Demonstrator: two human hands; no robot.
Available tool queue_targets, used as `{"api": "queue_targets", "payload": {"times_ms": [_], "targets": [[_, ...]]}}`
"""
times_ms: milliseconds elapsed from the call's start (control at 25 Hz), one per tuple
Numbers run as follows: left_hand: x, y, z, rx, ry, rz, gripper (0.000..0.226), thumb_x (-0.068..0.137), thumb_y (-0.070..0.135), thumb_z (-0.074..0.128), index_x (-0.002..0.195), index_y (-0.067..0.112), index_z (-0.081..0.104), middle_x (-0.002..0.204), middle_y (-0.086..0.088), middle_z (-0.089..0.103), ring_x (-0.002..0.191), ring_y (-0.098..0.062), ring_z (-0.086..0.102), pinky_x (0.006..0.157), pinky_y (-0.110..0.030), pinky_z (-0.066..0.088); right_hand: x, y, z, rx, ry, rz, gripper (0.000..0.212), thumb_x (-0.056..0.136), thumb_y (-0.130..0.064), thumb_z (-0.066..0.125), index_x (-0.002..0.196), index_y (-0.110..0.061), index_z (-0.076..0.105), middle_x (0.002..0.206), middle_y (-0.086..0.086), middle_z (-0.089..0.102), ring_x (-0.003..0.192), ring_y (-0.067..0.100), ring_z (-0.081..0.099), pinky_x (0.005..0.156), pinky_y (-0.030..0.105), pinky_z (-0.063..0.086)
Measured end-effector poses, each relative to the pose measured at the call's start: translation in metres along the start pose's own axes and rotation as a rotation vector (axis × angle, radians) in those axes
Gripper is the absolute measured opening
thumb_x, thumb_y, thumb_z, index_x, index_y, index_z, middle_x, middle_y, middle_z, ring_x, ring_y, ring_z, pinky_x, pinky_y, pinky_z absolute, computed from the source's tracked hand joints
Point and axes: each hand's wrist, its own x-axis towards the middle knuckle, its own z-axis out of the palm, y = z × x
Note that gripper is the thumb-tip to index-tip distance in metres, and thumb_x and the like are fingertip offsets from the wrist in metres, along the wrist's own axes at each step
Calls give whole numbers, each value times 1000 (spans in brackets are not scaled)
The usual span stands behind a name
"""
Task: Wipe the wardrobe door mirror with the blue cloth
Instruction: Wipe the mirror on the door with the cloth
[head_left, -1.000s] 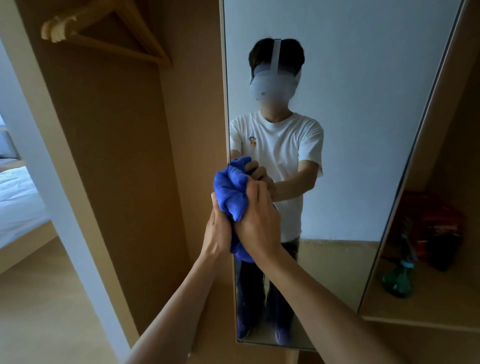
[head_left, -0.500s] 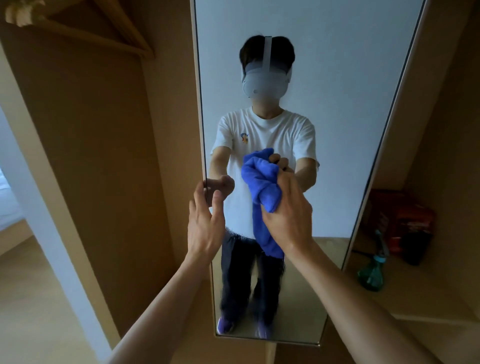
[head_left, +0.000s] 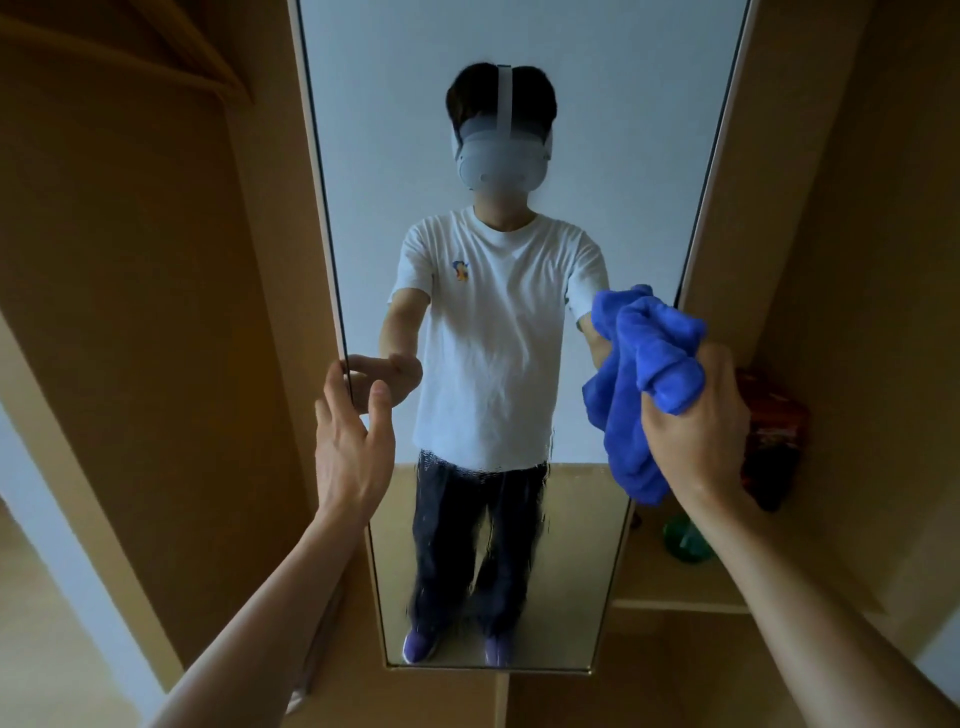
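My right hand (head_left: 696, 415) grips the bunched cloth (head_left: 639, 374) at the mirror's (head_left: 519, 130) right edge; the tall glass lies leftward. My left hand (head_left: 348, 447), fingers loosely open, is at its left edge.

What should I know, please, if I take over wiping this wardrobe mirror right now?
Left hand: open, fingers at the left edge of the mirror; whether it holds the door is unclear.
Right hand: grips the bunched blue cloth near the mirror's right edge, about mid-height.
Done: cannot tell how much is wiped; the upper glass looks clean.
Left: the lower glass shows wet-looking streaks, so wipe there, then check the rest.
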Motion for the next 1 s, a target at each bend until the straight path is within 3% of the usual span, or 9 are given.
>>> {"api": "queue_targets", "payload": {"times_ms": [80, 120, 280, 400, 520, 640, 680, 800, 1000], "targets": [[-1, 0, 1, 9, -5, -7, 62, 103, 57, 29, 158, 33, 12, 157, -11, 35, 133, -35, 48, 97, -51, 46, -7, 3, -1, 62, -520, -24, 29, 86, -43, 52, 98, -17, 49, 80, -5, 53, 69, 18, 53, 62, 31, 40], [-1, -1, 1, 5, -12, -12, 62, 103, 57, 29, 158, 34, 11, 158, -10, 34, 134, -35, 48, 96, -50, 46, -6, 2, -3, 141, -581, 10, 31, 90, -46, 51, 99, -17, 48, 79, -6, 53, 70, 17, 53, 63, 29, 39], [0, -3, -2, -21, -41, -30, 61, 103, 58, 26, 158, 38, 10, 159, -6, 32, 135, -32, 47, 94, -46, 43, -5, -23, 10, 275, -432, 182, 22, 93, -37, 59, 101, -20, 49, 81, -2, 53, 68, 7, 52, 61, 30, 41], [1, -4, -5, -50, -59, -35, 57, 106, 57, 19, 159, 40, 11, 163, -2, 30, 140, -29, 43, 99, -42, 39, -22, -39, 8, 227, -352, 93, 24, 92, -26, 65, 104, -15, 47, 81, -6, 46, 66, 15, 53, 58, 31, 45], [4, -7, -11, -68, -87, -21, 53, 107, 54, 16, 158, 42, 15, 165, 1, 29, 142, -25, 41, 102, -39, 36, -39, -65, 17, 305, -462, 149, 41, 80, -12, 73, 111, -17, 47, 101, 10, 57, 81, 27, 59, 69, 33, 46], [5, -13, -19, -104, -146, -14, 52, 107, 53, 15, 158, 43, 17, 165, 3, 29, 145, -21, 37, 104, -35, 30, -52, -101, 26, 379, -604, 168, 33, 85, -37, 63, 111, -27, 46, 111, 7, 60, 84, 24, 63, 69, 41, 55], [6, -15, -22, -118, -163, -18, 51, 108, 52, 16, 158, 44, 18, 165, 5, 29, 146, -20, 35, 105, -34, 29, -57, -114, 27, 384, -621, 142, 34, 86, -39, 60, 114, -28, 44, 113, 7, 60, 86, 23, 65, 70, 40, 56], [10, -19, -28, -181, -197, -45, 49, 109, 48, 18, 157, 44, 24, 163, 8, 34, 146, -13, 35, 112, -31, 28, -77, -149, 30, 420, -659, -23, 59, 78, -14, 74, 124, -22, 37, 121, 11, 55, 98, 32, 63, 75, 38, 53], [15, -23, -36, -353, -284, -61, 56, 102, 61, 19, 152, 44, 35, 156, 14, 44, 144, -6, 40, 122, -44, 30, -96, -196, 38, 271, -653, -319, 33, 80, -8, 68, 110, 1, 57, 93, 15, 59, 80, 32, 64, 57, 38, 54]]}}
